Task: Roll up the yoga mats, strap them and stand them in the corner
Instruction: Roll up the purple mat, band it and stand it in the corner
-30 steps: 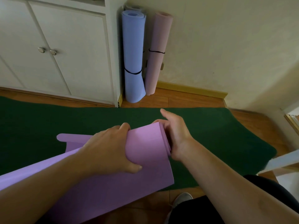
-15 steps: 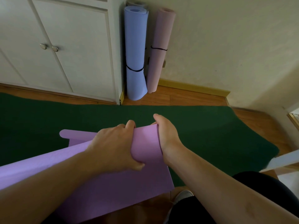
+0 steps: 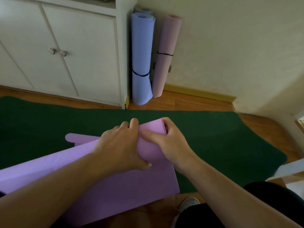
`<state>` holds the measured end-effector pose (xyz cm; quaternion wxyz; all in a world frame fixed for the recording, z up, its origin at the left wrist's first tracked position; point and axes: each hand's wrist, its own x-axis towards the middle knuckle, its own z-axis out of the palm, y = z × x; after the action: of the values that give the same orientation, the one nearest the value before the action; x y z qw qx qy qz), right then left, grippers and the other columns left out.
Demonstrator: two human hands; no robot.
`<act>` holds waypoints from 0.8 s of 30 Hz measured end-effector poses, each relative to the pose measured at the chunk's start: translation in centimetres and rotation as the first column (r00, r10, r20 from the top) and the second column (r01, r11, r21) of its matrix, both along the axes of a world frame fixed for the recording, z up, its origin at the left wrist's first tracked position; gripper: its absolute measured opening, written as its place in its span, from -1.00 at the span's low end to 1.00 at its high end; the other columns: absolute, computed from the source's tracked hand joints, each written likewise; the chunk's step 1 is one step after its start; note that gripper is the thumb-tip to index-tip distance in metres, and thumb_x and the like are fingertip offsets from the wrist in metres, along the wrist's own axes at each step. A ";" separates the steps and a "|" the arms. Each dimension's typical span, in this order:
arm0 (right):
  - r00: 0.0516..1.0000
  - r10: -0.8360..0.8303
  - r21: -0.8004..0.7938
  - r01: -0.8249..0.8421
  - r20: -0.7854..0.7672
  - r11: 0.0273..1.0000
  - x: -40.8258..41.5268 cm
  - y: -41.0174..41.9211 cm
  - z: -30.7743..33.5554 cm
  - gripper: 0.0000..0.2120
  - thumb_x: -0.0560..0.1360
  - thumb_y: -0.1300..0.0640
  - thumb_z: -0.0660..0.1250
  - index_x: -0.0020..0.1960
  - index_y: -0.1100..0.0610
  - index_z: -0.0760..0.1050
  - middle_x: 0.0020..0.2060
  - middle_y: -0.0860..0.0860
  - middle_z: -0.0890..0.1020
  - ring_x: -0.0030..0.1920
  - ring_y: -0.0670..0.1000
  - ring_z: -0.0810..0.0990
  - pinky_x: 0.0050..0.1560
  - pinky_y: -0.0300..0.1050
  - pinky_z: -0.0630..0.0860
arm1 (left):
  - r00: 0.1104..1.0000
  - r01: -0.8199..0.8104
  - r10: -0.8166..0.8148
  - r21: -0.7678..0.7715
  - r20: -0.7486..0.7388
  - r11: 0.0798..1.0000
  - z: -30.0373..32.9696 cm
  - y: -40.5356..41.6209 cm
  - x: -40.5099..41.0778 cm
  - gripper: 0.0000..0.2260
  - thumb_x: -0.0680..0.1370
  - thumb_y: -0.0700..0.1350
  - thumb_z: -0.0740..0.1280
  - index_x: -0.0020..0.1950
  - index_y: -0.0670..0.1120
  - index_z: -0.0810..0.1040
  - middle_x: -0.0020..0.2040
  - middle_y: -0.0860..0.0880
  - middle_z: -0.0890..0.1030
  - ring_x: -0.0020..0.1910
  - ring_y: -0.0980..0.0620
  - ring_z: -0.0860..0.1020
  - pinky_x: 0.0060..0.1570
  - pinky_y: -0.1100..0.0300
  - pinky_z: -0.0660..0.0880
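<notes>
Rolling step was underway: the purple mat (image 3: 115, 191) was gripped at its rolled end by the left hand (image 3: 121, 145) and right hand (image 3: 171, 143), fingers curled tight. Next, probably more even rolling was needed.

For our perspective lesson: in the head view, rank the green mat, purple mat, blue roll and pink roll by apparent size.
1. green mat
2. purple mat, enlarged by nearness
3. blue roll and pink roll: too alike to rank

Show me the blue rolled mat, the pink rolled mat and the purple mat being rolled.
blue rolled mat (image 3: 142, 51): head view, upper body of the roll.
pink rolled mat (image 3: 166, 38): head view, above its black strap.
purple mat (image 3: 125, 191): head view, flat unrolled part.
</notes>
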<state>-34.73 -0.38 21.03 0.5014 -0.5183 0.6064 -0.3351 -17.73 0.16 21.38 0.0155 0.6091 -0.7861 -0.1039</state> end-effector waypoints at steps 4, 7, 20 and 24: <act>0.994 -0.001 -0.037 0.005 0.109 0.999 -1.6 -0.9 0.7 -0.66 0.38 0.05 0.66 0.07 0.02 0.61 -0.03 0.04 0.74 0.00 0.16 0.74 0.03 0.27 0.70 | 0.991 0.097 -0.098 -0.017 -0.092 0.995 0.4 -0.3 1.1 0.04 0.14 0.59 0.46 0.44 0.08 0.23 0.26 0.13 0.43 0.21 0.05 0.48 0.17 0.11 0.46; 0.978 -0.036 -0.040 0.045 0.207 0.998 -3.8 -2.0 2.4 -0.63 0.36 0.22 0.63 0.11 0.11 0.61 -0.03 0.10 0.75 -0.08 0.15 0.74 -0.18 0.04 0.67 | 0.990 0.113 -0.112 0.009 -0.090 0.994 1.4 -0.8 3.5 0.20 0.13 0.60 0.47 0.59 0.07 0.12 0.44 0.10 0.36 0.38 0.03 0.42 0.37 0.08 0.40; 0.877 -0.298 0.080 0.290 0.376 0.954 -7.4 -2.5 4.7 -0.56 0.32 0.18 0.54 0.20 0.07 0.67 0.01 0.10 0.78 -0.12 0.13 0.78 -0.17 0.05 0.67 | 0.988 0.017 0.019 -0.227 0.155 0.974 2.2 -2.1 9.4 0.10 0.04 0.58 0.41 0.47 0.07 0.32 0.31 0.02 0.56 0.26 -0.11 0.54 0.30 -0.08 0.46; 0.881 -0.348 0.160 0.312 0.319 0.936 -7.1 -2.0 4.7 -0.62 0.37 0.18 0.53 0.18 0.03 0.67 -0.02 0.08 0.79 -0.12 0.13 0.79 -0.05 0.08 0.63 | 0.983 0.020 0.029 -0.265 0.179 0.964 1.8 -2.5 8.9 -0.08 0.08 0.52 0.43 0.30 0.05 0.43 0.14 0.01 0.63 0.10 -0.12 0.60 0.13 -0.06 0.51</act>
<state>-41.85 -2.39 25.71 0.5610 -0.3143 0.6058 -0.4685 -8.85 -2.31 23.14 0.0258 0.6103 -0.7896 0.0584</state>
